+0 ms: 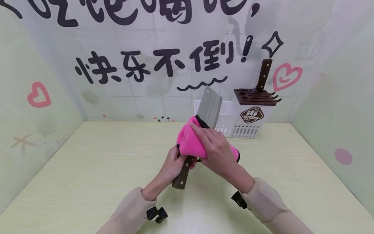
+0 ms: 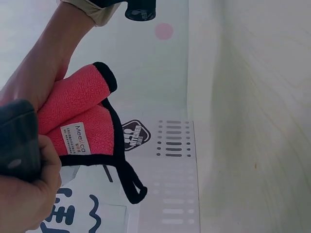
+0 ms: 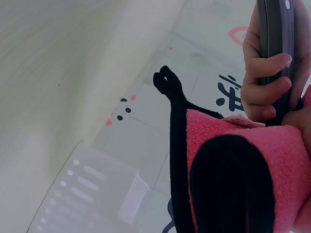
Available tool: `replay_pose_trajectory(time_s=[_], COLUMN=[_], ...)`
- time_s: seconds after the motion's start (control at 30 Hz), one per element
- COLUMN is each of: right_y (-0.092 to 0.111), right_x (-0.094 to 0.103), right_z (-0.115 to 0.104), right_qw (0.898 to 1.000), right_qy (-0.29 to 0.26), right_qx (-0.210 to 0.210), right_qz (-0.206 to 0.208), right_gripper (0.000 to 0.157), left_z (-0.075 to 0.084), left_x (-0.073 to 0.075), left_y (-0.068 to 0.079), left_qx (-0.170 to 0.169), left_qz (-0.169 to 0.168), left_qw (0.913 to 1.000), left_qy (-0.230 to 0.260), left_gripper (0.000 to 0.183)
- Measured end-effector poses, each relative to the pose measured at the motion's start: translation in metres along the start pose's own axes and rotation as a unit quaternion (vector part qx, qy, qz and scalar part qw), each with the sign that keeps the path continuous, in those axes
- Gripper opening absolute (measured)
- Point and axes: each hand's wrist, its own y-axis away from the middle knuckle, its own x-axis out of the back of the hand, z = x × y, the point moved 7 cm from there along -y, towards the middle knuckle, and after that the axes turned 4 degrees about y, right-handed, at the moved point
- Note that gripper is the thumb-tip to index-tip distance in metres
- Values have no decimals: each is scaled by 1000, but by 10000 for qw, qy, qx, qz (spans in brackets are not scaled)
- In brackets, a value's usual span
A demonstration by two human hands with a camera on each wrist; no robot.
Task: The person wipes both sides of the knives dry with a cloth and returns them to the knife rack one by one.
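A cleaver (image 1: 209, 105) is held up over the table, its blade pointing up and away. My left hand (image 1: 172, 165) grips its dark wooden handle (image 1: 182, 175); the curled fingers (image 3: 267, 87) show in the right wrist view. A pink cloth (image 1: 191, 141) with black edging is folded around the lower blade. My right hand (image 1: 217, 149) holds the cloth against the blade, thumb and fingers on either side. In the left wrist view the cloth's white label (image 2: 76, 139) and black hanging loop (image 2: 133, 187) hang free. The cloth hides the blade's lower part.
Behind the cleaver, a white perforated basket (image 1: 245, 131) stands at the back of the table (image 1: 117, 169). A dark brown slotted turner (image 1: 257, 97) and other brown utensil tips stick up from it. Printed wall sheets enclose the back and sides.
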Motion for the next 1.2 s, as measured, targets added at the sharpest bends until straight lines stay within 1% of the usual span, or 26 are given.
replay_pose_trajectory(time_s=[0.1, 0.2, 0.47, 0.6, 0.67, 0.87, 1.03, 1.2], right_y=[-1, 0, 4, 8, 9, 12, 12, 12], right_x=[0, 0, 3, 4, 4, 6, 5, 6], right_z=[-1, -1, 3, 5, 6, 13, 16, 20], right_qw=[10000, 9999, 9997, 9996, 9994, 9970, 9963, 9951], right_qy=[54, 82, -11, -5, -11, -37, -38, -146], right_qx=[-13, -56, -181, -244, -323, -747, -843, -948], right_qz=[70, 133, 148, 160, 156, 192, 139, 232], right_gripper=[74, 73, 73, 72, 73, 76, 71, 67], left_z=[-1, -2, -1, 2, 3, 6, 7, 7], left_x=[0, 0, -1, -1, -2, 0, 1, 2], left_y=[1, 1, 1, 0, 1, 1, 0, 0], left_qx=[85, 95, 22, -94, -139, -327, -355, -326], left_qz=[61, 79, 70, 8, -33, -75, -46, 23], left_qw=[9999, 9999, 9990, 9988, 9986, 9979, 9980, 9983], left_qy=[46, 88, 439, 489, 508, 562, 524, 488], left_gripper=[20, 20, 22, 24, 24, 27, 28, 28])
